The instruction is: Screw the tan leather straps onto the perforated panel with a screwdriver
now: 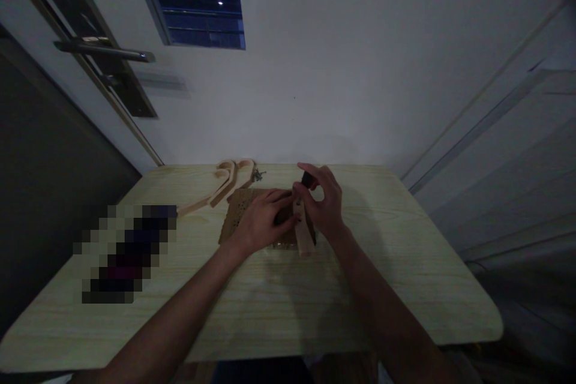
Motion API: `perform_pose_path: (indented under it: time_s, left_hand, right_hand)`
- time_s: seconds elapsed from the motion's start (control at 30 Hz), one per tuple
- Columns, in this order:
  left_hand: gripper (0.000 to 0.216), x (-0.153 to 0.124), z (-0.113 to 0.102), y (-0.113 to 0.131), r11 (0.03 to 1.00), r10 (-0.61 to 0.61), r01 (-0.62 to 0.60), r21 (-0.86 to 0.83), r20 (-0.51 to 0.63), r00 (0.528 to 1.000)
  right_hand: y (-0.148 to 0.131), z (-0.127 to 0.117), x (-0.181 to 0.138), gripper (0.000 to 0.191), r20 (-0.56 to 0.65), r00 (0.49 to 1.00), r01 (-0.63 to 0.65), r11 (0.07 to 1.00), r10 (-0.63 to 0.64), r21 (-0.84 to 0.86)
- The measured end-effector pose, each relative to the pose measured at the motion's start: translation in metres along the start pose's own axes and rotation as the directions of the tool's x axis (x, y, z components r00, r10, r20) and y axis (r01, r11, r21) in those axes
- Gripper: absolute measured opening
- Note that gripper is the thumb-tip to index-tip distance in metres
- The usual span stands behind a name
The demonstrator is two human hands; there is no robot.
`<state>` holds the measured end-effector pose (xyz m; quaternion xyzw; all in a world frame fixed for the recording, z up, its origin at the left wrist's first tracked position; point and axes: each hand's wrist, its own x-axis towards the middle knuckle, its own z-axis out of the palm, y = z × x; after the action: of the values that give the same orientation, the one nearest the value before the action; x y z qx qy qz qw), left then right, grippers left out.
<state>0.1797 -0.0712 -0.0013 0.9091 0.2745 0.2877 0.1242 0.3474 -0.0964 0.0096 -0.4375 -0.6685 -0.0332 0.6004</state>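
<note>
A brown wooden board [236, 216] with small holes lies flat near the middle of the pale table [252, 306]. My left hand [263, 222] rests on it with fingers curled, pressing against a narrow light wooden piece [305, 237] that stands on the board's right edge. My right hand [321, 201] is closed round a small dark-handled tool [307, 179] held upright over the top of that piece; its tip is hidden by my fingers.
Curved light wooden parts [225, 183] lie at the table's far edge, with a small heap of screws [258, 175] beside them. A blurred-out dark object [126, 252] sits on the left. A door with a metal handle [105, 51] stands behind on the left.
</note>
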Motion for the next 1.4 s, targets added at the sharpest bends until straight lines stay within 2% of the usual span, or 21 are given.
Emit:
perform_pose_path:
  time_s: [0.13,0.3,0.67,0.9,1.1,1.4]
  left_hand:
    - [0.04,0.0011,-0.0001,0.0008,1.0,-0.003,0.003,-0.008,0.007,1.0]
    - [0.04,0.0011,-0.0006,-0.0001,1.0,0.0,0.0,-0.023,-0.003,1.0]
    - [0.041,0.0015,-0.0018,-0.0002,0.999,0.012,-0.011,-0.034,0.015,1.0]
    - [0.041,0.001,-0.0011,0.0006,1.0,0.026,-0.026,-0.017,-0.001,1.0]
    - [0.04,0.0012,-0.0027,0.0022,1.0,0.019,-0.019,-0.014,0.012,1.0]
    - [0.041,0.0006,0.0001,0.0001,1.0,0.013,-0.013,-0.005,0.008,1.0]
  right_hand:
    - [-0.0002,-0.0021,-0.0001,0.033,0.047,0.999,0.005,0.999,-0.007,0.042]
    - [-0.0027,-0.0033,-0.0003,0.035,0.104,0.993,-0.072,0.986,0.057,0.148]
    - [0.0029,0.001,-0.0013,0.031,0.023,0.998,-0.053,0.996,0.051,0.065]
    - [0.0014,-0.0023,-0.0018,0.032,0.058,0.997,-0.052,0.992,0.046,0.118]
    - [-0.0006,-0.0027,-0.0016,0.031,0.032,0.999,-0.038,0.984,0.033,0.176]
    - [0.0043,-0.0015,-0.0017,0.037,0.006,1.0,-0.006,0.996,0.005,0.09]
